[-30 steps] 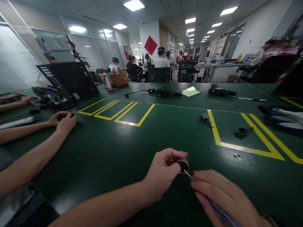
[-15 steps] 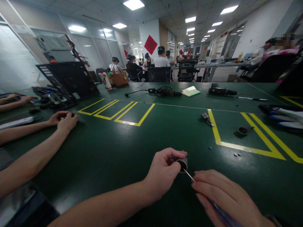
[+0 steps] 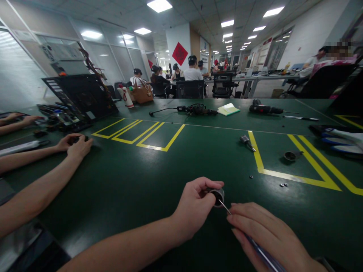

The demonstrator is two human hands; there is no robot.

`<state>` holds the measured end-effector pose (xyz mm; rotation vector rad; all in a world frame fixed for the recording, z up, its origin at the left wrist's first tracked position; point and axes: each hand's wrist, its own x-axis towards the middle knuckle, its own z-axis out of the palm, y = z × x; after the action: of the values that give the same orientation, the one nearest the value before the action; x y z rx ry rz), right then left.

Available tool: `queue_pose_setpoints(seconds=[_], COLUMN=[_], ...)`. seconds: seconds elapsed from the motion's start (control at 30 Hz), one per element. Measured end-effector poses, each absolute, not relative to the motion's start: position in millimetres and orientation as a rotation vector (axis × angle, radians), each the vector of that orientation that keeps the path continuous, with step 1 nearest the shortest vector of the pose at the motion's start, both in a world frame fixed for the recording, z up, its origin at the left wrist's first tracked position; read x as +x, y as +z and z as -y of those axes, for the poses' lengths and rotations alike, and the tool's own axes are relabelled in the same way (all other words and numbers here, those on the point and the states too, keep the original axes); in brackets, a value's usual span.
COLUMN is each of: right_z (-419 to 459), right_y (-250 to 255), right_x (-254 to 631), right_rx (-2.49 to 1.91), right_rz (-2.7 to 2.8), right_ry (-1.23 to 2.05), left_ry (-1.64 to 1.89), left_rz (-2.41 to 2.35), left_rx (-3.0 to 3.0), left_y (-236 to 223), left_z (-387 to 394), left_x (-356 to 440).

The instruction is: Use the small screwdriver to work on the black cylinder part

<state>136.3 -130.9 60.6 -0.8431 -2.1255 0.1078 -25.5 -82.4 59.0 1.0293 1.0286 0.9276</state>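
Observation:
My left hand [image 3: 195,207] is closed round a small grey metal cup-shaped part [image 3: 220,194], its open end turned toward the lower right. My fingers cover the rest of that part. A slim screwdriver [image 3: 259,251] with a bluish see-through handle lies in the grip of my right hand [image 3: 266,226]. The thin metal shaft reaches into the cup's mouth, and its tip is hidden inside. Further off to the right are a small metal piece with a stem [image 3: 247,143], another cup-shaped metal part [image 3: 292,155] and small nut-like rings [image 3: 283,184].
Yellow tape [image 3: 300,179] marks out areas on the green table [image 3: 136,189]. At the back lie a power drill [image 3: 265,108], a cable assembly [image 3: 195,109] and a notepad [image 3: 228,109]. A co-worker's hands [image 3: 78,145] hold a small dark thing at left, near a black frame [image 3: 82,94].
My right hand and the screwdriver have shifted slightly left, toward the cup. The left hand keeps its hold on the metal part, almost unmoved.

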Motion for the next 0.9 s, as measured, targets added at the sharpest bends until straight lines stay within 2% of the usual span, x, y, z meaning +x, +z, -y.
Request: queue_pose_setpoints(seconds=[0.43, 0.57, 0.77, 0.9], right_z=[137.4, 132.9, 104.9, 99.1], right_y=[52.9, 44.4, 28.8, 34.8], right_x=[145.7, 157.4, 156.3, 148.8], right_rx=[-0.887, -1.075, -1.322, -1.378], right_rz=[2.052, 1.775, 1.381, 1.461], right_ry=[0.112, 0.39, 1.044, 1.149], left_ry=[0.907, 0.897, 0.886, 0.905], left_rz=[-1.049, -1.061, -1.108, -1.115], left_rx=[1.053, 1.077, 1.129, 1.142], left_y=[58.5, 56.3, 53.5, 56.4], left_z=[80.8, 75.7, 66.1, 60.8], left_x=[-25.5, -29.3, -36.2, -39.3])
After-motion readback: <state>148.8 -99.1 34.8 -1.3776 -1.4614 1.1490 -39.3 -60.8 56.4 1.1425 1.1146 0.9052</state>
